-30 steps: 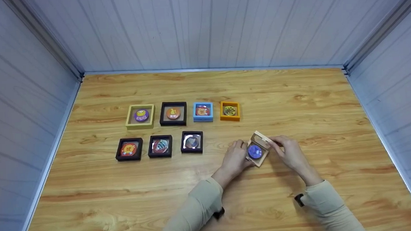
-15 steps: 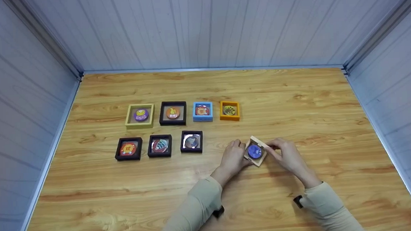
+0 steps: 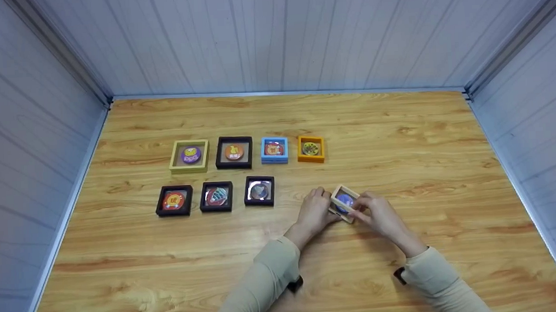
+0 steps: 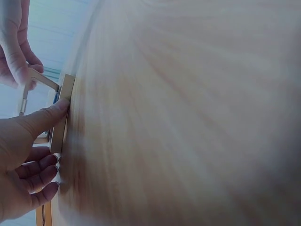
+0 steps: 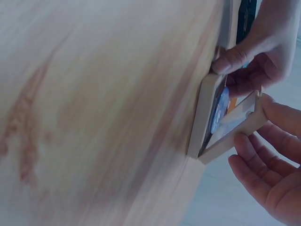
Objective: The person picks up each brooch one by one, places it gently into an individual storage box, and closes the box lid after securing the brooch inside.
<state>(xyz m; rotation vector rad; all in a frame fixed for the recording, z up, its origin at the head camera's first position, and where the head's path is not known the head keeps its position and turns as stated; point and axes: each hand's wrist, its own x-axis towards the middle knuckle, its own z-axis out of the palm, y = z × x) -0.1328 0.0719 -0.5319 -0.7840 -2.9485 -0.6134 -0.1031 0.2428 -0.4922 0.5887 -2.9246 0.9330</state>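
Observation:
A small beige hinged display frame [image 5: 201,120] stands partly open between my hands on the table's right half. Inside lies a round blue-purple badge [image 3: 343,202], seen edge-on in the right wrist view. My left hand [image 3: 314,213] grips the frame's base, thumb along its edge. The thumb and fingers of my right hand [image 3: 378,216] pinch the raised lid [image 5: 230,141], which tilts over the badge. Clear film spans the lid. Part of the badge is hidden behind my right fingers in the head view.
Left of my hands, several closed frames with round badges lie in two rows. A yellow frame [image 3: 189,169], a large black one [image 3: 234,166], a blue one [image 3: 275,161] and an orange one [image 3: 311,159] form the back row. Panelled walls [image 3: 281,41] bound the wooden table [image 3: 415,134].
The lid has swung from leaning back at the upper right to tilting over the badge. My right hand has moved left with it, while my left hand keeps its hold on the base.

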